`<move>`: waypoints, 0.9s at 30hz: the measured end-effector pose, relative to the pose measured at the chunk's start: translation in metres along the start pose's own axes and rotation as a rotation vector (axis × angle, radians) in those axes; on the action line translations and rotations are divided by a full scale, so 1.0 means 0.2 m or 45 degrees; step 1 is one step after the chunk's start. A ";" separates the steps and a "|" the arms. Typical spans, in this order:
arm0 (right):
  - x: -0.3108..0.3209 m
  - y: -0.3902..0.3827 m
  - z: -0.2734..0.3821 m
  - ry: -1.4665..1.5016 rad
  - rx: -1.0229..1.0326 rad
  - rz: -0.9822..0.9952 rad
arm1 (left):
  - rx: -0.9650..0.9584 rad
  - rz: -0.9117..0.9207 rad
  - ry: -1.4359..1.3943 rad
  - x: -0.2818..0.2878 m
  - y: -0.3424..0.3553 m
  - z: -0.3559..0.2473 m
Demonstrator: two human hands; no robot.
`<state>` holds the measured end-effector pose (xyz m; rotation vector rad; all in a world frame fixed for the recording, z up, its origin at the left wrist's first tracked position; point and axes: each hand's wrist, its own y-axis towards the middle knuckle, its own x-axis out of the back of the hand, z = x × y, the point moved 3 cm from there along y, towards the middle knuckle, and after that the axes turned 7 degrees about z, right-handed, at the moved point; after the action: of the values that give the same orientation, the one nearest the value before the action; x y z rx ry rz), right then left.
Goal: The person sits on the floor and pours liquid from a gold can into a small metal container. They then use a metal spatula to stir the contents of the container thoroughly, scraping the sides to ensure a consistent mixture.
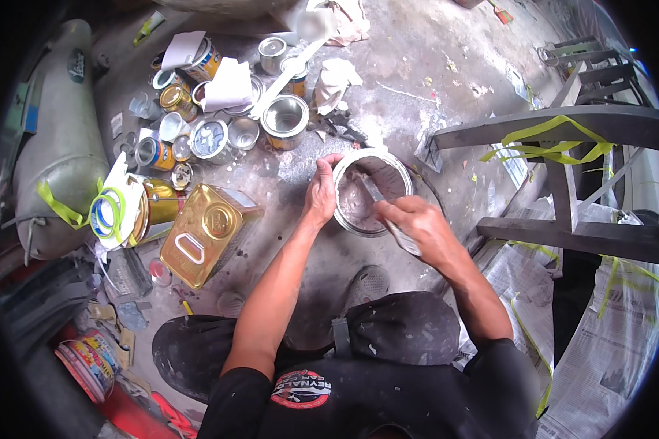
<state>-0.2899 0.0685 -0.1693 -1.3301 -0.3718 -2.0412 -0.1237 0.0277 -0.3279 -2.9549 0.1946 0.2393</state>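
My left hand (321, 189) grips the side of an open round metal can (392, 170) with pinkish-grey thick paint (356, 206) inside. My right hand (410, 223) is closed around a flat metal stirring stick (372, 186), whose far end reaches into the paint. The stick's handle end shows below my fingers. To the left of my left forearm stands a gold rectangular tin (205, 234) with a handle on top. A grey clog (367, 289) is on my foot below the can.
Several paint cans (285, 121), cups and paper sheets crowd the back left. A grey cylindrical tank (58, 168) lies at far left. At right are dark grey frames (564, 234) with yellow tape and newspaper-covered pieces (615, 336). A colourful bucket (88, 362) sits at lower left.
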 end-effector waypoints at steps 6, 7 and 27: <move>-0.05 -0.01 -0.19 0.184 -0.027 -0.133 | 0.007 0.116 -0.080 -0.02 0.05 0.04; -0.09 -0.02 -0.24 0.238 -0.012 -0.180 | 0.009 0.126 -0.106 -0.05 0.07 0.04; -0.09 -0.11 -0.18 0.810 -0.478 -0.904 | 0.057 0.102 0.034 0.01 0.04 -0.01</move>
<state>-0.3248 0.0704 -0.1991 -0.6933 -0.1772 -3.1082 -0.1229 0.0201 -0.3270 -2.9101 0.3180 0.2034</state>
